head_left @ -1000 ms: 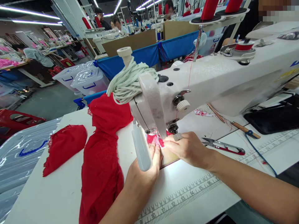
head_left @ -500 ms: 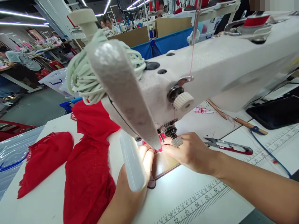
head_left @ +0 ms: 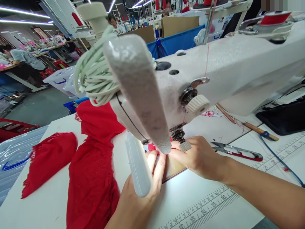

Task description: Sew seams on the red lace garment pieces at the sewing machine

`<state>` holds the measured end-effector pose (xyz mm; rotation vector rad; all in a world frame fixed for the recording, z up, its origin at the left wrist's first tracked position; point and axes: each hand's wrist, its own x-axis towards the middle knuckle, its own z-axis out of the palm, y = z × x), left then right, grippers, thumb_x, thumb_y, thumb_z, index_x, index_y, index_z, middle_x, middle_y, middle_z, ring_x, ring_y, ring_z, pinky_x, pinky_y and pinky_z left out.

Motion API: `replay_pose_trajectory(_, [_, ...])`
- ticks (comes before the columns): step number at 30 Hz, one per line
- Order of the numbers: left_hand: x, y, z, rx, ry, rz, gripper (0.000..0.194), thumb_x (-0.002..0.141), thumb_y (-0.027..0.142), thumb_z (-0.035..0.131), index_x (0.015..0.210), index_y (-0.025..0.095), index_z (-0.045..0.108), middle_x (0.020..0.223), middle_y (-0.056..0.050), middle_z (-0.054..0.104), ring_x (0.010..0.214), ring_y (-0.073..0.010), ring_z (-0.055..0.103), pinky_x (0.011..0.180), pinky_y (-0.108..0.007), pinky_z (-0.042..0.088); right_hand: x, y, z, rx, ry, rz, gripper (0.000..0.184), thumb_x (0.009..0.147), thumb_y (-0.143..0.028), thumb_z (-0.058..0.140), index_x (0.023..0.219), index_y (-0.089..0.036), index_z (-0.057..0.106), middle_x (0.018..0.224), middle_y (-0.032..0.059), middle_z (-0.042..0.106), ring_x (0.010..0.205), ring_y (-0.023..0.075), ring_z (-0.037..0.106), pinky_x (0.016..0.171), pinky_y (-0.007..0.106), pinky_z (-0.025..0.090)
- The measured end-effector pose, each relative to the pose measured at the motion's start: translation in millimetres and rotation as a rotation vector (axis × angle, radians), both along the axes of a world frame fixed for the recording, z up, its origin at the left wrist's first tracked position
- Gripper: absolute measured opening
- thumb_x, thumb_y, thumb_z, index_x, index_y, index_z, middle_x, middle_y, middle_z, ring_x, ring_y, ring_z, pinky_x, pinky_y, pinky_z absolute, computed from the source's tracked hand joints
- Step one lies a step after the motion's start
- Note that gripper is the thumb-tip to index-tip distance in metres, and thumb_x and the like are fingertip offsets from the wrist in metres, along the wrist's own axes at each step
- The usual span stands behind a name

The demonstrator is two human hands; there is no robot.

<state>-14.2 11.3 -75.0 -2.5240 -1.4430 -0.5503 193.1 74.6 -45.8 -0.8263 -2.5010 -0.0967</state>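
Note:
A small piece of red lace fabric [head_left: 152, 147] lies under the head of a white sewing machine [head_left: 228, 60], mostly hidden by the machine and my fingers. My left hand [head_left: 149, 181] is at its near left edge, partly behind a pale translucent lever [head_left: 138, 165]. Its fingers are stretched forward, slightly apart, with the tips at the lace. From the right, my right hand [head_left: 196, 157] reaches in with thumb and fingers pressed together at the lace. Its fingertips are partly hidden by a thread tension knob [head_left: 185, 146]. Pink-red thread [head_left: 208, 52] runs down the machine's front.
Larger red lace-edged fabric [head_left: 92, 178] and a smaller red piece [head_left: 51, 160] lie on the left. Thread snips [head_left: 238, 150], a wooden-handled tool [head_left: 259, 130] and a black phone-like object [head_left: 283, 117] lie right. A printed ruler [head_left: 202, 211] crosses the front; a person [head_left: 26, 57] bends over a far table.
The view has shifted a little, so the machine sits farther right in it. My left fingers have moved apart and forward along the lace. My right hand stays beside the machine's foot area.

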Motion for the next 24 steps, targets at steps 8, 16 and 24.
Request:
replay_pose_trajectory(8, [11, -5, 5.1, -0.018, 0.123, 0.030, 0.055, 0.078, -0.002, 0.052, 0.131, 0.010, 0.051, 0.134, -0.019, 0.055, 0.119, -0.0307, 0.055, 0.095, -0.044, 0.053, -1, -2, 1.4, -0.078, -0.054, -0.032, 0.029, 0.078, 0.000, 0.039, 0.058, -0.018, 0.050, 0.060, -0.0020, 0.051, 0.051, 0.0093, 0.028, 0.044, 0.025, 0.020])
replay_pose_trajectory(16, [-12, 14, -32.6, 0.189, 0.128, -0.109, 0.065, 0.080, 0.005, 0.054, 0.142, 0.018, 0.038, 0.134, -0.016, 0.055, 0.105, -0.0299, 0.065, 0.078, -0.042, 0.059, -1, -1, -0.6, -0.060, -0.061, -0.021, 0.025, 0.081, -0.005, 0.044, 0.063, -0.017, 0.056, 0.065, -0.0001, 0.058, 0.053, 0.0094, 0.035, 0.045, 0.027, 0.022])
replay_pose_trajectory(24, [4, 1, 18.1, 0.204, 0.472, -0.087, 0.050, 0.079, 0.001, 0.053, 0.129, 0.009, 0.053, 0.124, -0.021, 0.062, 0.099, -0.0297, 0.066, 0.082, -0.044, 0.057, -2, -1, 0.5, 0.007, 0.003, 0.018, 0.029, 0.081, -0.001, 0.041, 0.060, -0.017, 0.053, 0.059, -0.0014, 0.052, 0.052, 0.0097, 0.029, 0.045, 0.029, 0.020])
